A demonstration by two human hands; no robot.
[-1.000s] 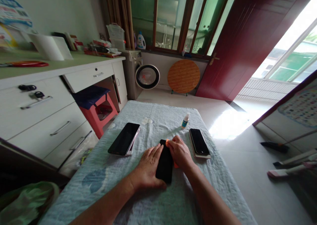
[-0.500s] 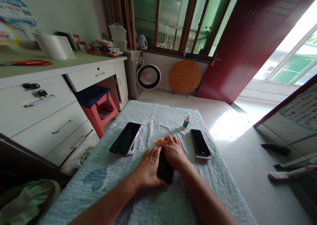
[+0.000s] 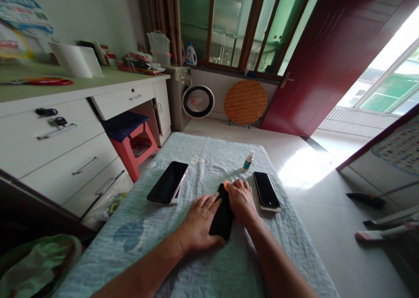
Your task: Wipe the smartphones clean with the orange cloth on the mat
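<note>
A black smartphone (image 3: 222, 219) lies on the cloth-covered table in front of me. My left hand (image 3: 201, 219) grips its left side, with the thumb at the near end and the fingers reaching over the far part. At the phone's upper right edge, my right hand (image 3: 241, 198) presses a small orange cloth (image 3: 226, 185), mostly hidden under the fingers. Left of my hands, a dark phone (image 3: 168, 182) rests on a pale, flat object. To the right lies another phone (image 3: 266, 189), also on a light flat thing. A small spray bottle (image 3: 248, 161) stands upright beyond my right hand.
A pale blue quilted cloth (image 3: 209, 151) covers the table. At the left are white drawers (image 3: 65, 158) and a red stool (image 3: 140, 147). Behind stand a washing machine (image 3: 180, 99) with its door open and a round wooden board (image 3: 246, 102).
My right hand has slid rightward with the orange cloth, from the phone's far left corner to its right edge. My left fingers have spread, baring more of the phone.
</note>
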